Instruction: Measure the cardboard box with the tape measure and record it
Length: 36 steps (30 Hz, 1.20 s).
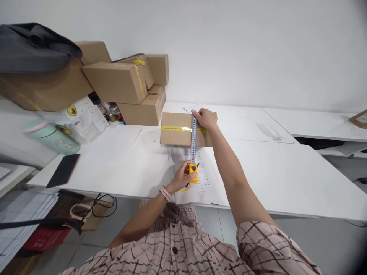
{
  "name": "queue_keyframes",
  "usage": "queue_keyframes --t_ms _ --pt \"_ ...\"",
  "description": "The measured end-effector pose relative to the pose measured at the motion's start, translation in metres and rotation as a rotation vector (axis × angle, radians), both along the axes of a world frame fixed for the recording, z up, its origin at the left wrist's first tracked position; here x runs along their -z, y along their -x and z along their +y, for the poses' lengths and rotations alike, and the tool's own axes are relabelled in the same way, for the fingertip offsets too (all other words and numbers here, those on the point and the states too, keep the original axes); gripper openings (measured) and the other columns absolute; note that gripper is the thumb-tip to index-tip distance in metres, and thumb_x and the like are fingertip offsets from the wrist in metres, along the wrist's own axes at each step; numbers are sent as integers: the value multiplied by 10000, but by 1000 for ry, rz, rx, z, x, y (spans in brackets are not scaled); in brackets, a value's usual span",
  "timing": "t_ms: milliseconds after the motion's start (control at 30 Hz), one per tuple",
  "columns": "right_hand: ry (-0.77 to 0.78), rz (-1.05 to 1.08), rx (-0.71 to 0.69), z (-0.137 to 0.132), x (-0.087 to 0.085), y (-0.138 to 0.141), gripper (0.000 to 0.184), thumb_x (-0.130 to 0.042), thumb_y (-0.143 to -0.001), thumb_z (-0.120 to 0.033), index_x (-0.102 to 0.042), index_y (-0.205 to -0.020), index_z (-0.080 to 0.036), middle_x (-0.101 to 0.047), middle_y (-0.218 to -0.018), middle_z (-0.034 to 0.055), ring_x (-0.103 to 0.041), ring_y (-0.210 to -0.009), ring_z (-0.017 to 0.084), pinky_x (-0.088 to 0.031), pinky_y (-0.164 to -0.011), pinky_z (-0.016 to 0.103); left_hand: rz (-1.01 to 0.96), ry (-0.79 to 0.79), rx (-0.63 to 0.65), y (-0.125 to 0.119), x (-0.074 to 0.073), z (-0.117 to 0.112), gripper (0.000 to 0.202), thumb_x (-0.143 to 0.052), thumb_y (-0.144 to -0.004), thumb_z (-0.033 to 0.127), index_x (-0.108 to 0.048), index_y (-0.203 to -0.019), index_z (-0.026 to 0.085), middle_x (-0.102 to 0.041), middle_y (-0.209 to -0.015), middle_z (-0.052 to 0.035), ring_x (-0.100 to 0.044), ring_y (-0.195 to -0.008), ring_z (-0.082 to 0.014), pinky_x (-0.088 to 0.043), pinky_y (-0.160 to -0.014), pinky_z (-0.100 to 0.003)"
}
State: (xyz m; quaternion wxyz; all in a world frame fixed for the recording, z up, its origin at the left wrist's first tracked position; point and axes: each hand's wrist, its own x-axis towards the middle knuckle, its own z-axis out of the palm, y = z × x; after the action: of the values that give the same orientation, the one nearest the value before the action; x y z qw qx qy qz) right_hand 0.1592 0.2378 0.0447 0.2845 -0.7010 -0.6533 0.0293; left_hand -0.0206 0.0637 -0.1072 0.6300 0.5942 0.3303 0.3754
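A small cardboard box (174, 130) sealed with yellow tape lies on the white table (286, 172). My right hand (205, 118) is closed on the end of a tape measure blade (193, 141), pressing it to the box's far edge. The blade runs back across the box top to the yellow tape measure case (193, 173), and my left hand (183, 177) is shut on that case near the table's front edge. A printed paper sheet (200, 179) lies under the case, with a pen partly hidden beneath my left hand.
Stacked cardboard boxes (126, 84) stand at the back left, with a dark bag (31, 46) on top of the largest. A mint green bottle (51, 135), a white package (86, 118) and a black phone (63, 170) lie at the left. Cables hang below the table's edge.
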Motion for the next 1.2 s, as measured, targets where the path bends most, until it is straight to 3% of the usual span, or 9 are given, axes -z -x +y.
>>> queue_keyframes --t_ms 233,333,433,600,767,900,1067,1200 --pt "-2 -42 -12 -2 1 0 687 -204 -967 -717 -639 -826 -204 -711 -851 109 -647 -953 304 -325 -1041 527 -79 73 25 13 -6 -4 513 -721 -818 506 -512 -1175 201 -630 -1090 -73 -600 -873 -174 -509 -721 -297" --pt "7 -51 -28 -7 -1 1 766 -126 -965 -724 -672 -862 -197 -705 -871 125 -633 -1006 319 -304 -1048 542 -133 120 11 35 -9 -22 543 -739 -810 490 -505 -1221 224 -634 -1162 -96 -622 -964 -207 -520 -767 -311" --pt "-7 -91 -51 -20 2 3 753 -212 -932 -773 -685 -926 -187 -706 -957 144 -611 -1032 337 -304 -1037 553 -103 144 33 60 -4 -47 589 -752 -796 486 -494 -1262 234 -630 -1200 -117 -623 -1009 -233 -520 -798 -331" --pt "-136 -162 -61 -64 29 7 657 -357 -912 -753 -666 -1084 -199 -687 -1105 154 -547 -1105 354 -308 -1031 539 90 93 179 78 7 -75 610 -745 -787 485 -503 -1277 214 -620 -1129 -89 -602 -937 -210 -516 -788 -341" --pt "-208 -174 -49 -106 68 9 564 -391 -939 -670 -642 -1195 -234 -660 -1235 138 -500 -1198 354 -268 -1077 526 198 31 227 79 6 -75 591 -748 -762 461 -522 -1251 218 -613 -1019 -42 -586 -869 -189 -511 -760 -329" --pt "-167 -171 -64 -113 92 9 525 -421 -951 -605 -626 -1262 -235 -617 -1354 135 -470 -1268 357 -237 -1105 528 198 38 216 80 7 -74 566 -748 -762 441 -526 -1231 212 -611 -1014 -41 -589 -865 -184 -503 -772 -322" --pt "-144 -133 -92 -116 97 10 458 -339 -1001 -457 -602 -1312 -247 -600 -1396 117 -450 -1329 325 -244 -1117 511 188 55 208 79 6 -75 557 -745 -761 429 -537 -1230 211 -610 -1024 -39 -584 -863 -180 -491 -764 -308" --pt "-131 48 75 -147 96 12 487 -254 -1007 -459 -679 -1088 -237 -693 -1152 146 -552 -1173 339 -358 -1021 520 184 44 200 79 7 -74 558 -748 -766 437 -544 -1233 208 -612 -1015 -38 -579 -853 -177 -486 -762 -306"
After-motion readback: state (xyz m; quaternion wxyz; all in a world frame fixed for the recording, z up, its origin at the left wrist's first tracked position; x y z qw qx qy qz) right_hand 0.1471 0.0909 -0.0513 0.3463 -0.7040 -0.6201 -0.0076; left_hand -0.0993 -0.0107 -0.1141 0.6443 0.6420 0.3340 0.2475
